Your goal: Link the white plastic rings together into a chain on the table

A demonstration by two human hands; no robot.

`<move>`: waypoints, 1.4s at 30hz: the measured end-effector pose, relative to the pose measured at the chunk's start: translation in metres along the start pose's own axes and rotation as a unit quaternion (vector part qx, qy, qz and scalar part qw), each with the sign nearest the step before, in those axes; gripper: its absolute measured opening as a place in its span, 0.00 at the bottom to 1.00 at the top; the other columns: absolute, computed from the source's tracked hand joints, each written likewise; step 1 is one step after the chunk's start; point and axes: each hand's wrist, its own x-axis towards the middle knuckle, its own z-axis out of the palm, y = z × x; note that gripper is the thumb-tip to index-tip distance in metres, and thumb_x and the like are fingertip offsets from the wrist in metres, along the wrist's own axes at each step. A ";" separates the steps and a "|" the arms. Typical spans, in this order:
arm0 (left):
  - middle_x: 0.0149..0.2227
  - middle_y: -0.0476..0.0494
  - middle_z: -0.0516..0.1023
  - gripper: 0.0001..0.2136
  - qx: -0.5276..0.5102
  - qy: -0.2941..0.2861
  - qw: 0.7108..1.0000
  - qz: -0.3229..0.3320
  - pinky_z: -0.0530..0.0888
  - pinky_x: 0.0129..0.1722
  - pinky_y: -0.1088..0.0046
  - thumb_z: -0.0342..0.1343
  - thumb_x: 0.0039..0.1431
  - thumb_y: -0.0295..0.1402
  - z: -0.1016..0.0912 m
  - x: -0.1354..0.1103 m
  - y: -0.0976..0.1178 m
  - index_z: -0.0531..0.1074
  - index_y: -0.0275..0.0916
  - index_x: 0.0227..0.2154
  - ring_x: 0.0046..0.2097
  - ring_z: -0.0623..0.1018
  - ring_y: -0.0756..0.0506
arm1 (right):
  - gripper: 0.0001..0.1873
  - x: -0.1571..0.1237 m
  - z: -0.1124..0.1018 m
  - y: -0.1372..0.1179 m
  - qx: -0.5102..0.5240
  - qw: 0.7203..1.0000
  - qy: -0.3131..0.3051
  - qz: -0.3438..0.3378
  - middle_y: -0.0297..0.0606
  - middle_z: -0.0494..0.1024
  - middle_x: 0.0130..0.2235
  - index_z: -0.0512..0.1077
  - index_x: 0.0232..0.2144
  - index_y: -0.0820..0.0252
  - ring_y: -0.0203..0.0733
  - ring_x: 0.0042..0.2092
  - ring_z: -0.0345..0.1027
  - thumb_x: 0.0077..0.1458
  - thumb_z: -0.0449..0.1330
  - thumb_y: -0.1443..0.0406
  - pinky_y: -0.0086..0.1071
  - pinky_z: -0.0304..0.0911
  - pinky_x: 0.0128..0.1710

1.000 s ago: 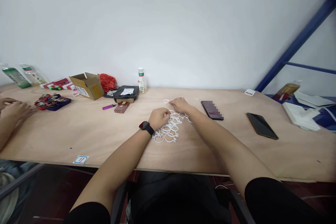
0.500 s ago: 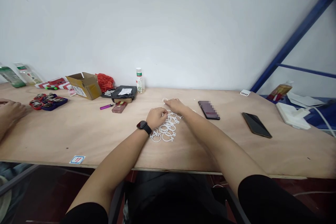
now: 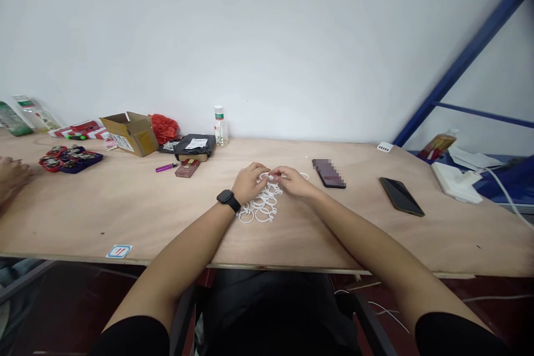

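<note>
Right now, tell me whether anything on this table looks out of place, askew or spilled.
Nothing looks spilled or broken. The white rings lie in a loose tangled heap mid-table, where the left hand and right hand meet. At the far left, two bottles lie on their sides; the cardboard box sits with flaps open.

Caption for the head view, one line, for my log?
Left hand and right hand pinch white rings atop a pile on a plywood table, a black phone lying to the right.

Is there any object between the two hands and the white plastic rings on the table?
Nothing visible: the left hand and the right hand both touch the pile of white plastic rings.
</note>
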 end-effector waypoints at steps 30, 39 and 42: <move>0.26 0.46 0.78 0.11 -0.260 -0.034 0.952 -0.156 0.65 0.23 0.79 0.59 0.51 0.35 0.008 -0.005 0.005 0.78 0.32 0.33 0.24 0.69 0.54 | 0.09 -0.023 0.019 -0.023 0.050 0.994 0.090 -0.034 0.39 0.75 0.40 0.70 0.41 0.59 0.41 0.43 0.69 0.59 0.55 0.63 0.36 0.64 0.46; 0.19 0.52 0.70 0.07 -0.163 -0.008 0.972 -0.172 0.63 0.24 0.78 0.50 0.46 0.27 0.004 -0.001 0.002 0.74 0.35 0.24 0.23 0.67 0.52 | 0.13 -0.017 -0.016 0.027 -0.165 0.979 0.120 0.014 0.45 0.76 0.46 0.72 0.44 0.61 0.46 0.49 0.67 0.59 0.52 0.68 0.40 0.59 0.53; 0.20 0.52 0.71 0.08 -0.145 -0.014 0.977 -0.155 0.64 0.25 0.77 0.49 0.48 0.27 0.004 -0.001 0.002 0.74 0.35 0.23 0.24 0.69 0.52 | 0.13 -0.017 -0.024 0.043 -0.216 0.971 0.095 0.043 0.45 0.77 0.46 0.74 0.43 0.62 0.47 0.50 0.67 0.58 0.53 0.68 0.41 0.58 0.53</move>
